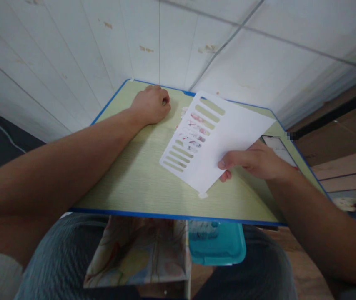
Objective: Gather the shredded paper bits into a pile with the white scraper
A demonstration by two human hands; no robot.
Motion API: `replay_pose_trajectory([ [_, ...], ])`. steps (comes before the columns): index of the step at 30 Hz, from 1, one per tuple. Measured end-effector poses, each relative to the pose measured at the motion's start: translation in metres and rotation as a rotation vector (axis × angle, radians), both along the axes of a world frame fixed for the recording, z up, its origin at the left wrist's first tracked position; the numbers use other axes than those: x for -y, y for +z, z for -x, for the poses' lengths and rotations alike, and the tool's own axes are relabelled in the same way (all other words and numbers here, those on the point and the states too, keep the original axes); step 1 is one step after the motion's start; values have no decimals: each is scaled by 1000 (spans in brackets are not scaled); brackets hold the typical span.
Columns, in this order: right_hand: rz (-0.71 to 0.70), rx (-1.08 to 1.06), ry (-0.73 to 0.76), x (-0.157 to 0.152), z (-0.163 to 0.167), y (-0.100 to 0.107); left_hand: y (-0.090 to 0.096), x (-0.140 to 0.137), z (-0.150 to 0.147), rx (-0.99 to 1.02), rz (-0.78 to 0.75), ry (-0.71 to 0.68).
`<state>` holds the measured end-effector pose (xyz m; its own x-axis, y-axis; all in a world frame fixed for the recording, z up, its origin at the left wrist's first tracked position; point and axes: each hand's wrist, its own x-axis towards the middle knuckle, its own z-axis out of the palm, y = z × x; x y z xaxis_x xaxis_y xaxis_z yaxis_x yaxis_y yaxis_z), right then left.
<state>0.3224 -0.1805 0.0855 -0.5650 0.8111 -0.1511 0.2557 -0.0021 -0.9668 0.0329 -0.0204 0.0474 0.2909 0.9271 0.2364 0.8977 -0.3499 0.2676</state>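
My right hand (251, 160) grips a white sheet (224, 137) by its near right edge, thumb on top and fingers beneath. The sheet looks stiff and has a row of long rounded slots along its left side. Through the middle slots I see small white and pinkish pieces (184, 111), some of which show past the sheet's left edge; what they are I cannot make out. Toward the far left of the table, my left hand (151, 104) rests in a loose fist, apart from the sheet. No object shows in its curled fingers.
The pale green table (153, 187) has a blue rim and stands against a white panelled wall (103, 50) with a grey cable (218, 50). A phone-like flat object (279, 150) lies at the right. Below the front edge are a turquoise plastic container (228, 250) and patterned fabric (140, 254).
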Motion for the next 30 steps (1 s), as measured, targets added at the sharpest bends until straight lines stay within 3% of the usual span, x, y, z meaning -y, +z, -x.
replay_pose_trajectory([
  [4,27,55,73,4,-2,4,-1,-2,1,-8,-1,-16],
  [9,26,53,48,5,-3,6,-4,-5,1,-31,-19,-12],
  [30,251,-3,195,15,6,8,-7,-11,3,6,-45,0],
])
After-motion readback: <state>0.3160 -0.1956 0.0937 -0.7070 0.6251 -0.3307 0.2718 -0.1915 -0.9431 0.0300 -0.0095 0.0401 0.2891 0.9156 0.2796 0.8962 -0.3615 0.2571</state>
